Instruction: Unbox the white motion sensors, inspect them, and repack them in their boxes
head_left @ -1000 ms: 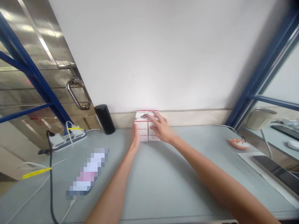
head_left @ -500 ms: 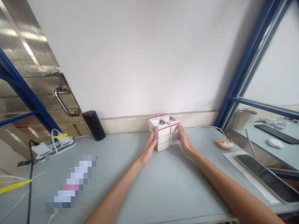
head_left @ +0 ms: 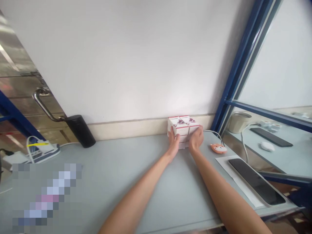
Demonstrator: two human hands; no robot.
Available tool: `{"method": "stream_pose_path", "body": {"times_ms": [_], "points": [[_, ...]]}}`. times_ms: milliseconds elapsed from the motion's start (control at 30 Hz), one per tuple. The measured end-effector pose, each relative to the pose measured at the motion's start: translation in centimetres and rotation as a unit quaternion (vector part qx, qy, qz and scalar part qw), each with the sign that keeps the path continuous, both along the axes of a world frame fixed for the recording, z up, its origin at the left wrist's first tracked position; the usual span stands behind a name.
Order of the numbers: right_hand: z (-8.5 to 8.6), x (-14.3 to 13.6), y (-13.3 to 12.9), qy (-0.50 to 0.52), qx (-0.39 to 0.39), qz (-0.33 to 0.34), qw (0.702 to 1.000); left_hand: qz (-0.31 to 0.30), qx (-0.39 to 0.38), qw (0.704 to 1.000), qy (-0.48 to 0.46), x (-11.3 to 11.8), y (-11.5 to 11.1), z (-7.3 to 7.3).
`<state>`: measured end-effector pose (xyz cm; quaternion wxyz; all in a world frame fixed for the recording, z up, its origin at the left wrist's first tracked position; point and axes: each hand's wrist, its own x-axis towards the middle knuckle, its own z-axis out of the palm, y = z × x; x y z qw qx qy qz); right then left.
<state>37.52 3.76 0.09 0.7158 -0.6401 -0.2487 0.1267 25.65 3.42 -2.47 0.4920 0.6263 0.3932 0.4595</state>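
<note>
A block of small white cardboard boxes (head_left: pixel 183 130) with red edges and dark printing on top stands stacked in layers on the grey desk (head_left: pixel 117 169), near the wall. My left hand (head_left: pixel 173 143) is pressed against its left front side, thumb toward the front face. Opposite it, my right hand (head_left: pixel 196 138) grips the right front side with bent fingers. Between them the hands squeeze the stack. Part of the lower boxes is hidden behind my hands.
An orange-and-white mouse (head_left: pixel 218 148) lies right of the boxes, with a dark-screened device (head_left: pixel 255 180) on white paper nearer me. At left are a black cylinder (head_left: pixel 81 131), a power strip (head_left: pixel 46 154) and a pixelated object (head_left: pixel 50 196). Blue frame posts (head_left: pixel 240 68) rise at right.
Both hands and the box stack have moved right across the desk, closer to the mouse. My right hand has come round toward the front of the stack. The camera view has turned right.
</note>
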Motion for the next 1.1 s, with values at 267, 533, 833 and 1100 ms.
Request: {"method": "stream_pose_path", "body": {"times_ms": [267,533,833,1100], "points": [[-0.7,2.0,0.9,-0.028,0.036,-0.005,0.999,0.006,0.018,0.999,-0.028,1.7,0.9,0.0],[-0.9,2.6,0.6,-0.067,0.052,0.006,0.996,0.074,0.05,0.995,-0.04,3.1,0.1,-0.3],[-1.5,3.7,1.6,-0.047,0.037,0.051,0.997,0.118,0.134,0.984,-0.001,2.7,0.0,0.5],[-1.7,3.9,1.8,-0.038,0.056,0.062,0.996,0.083,0.262,0.939,0.208,-0.8,0.1,5.4]]}}
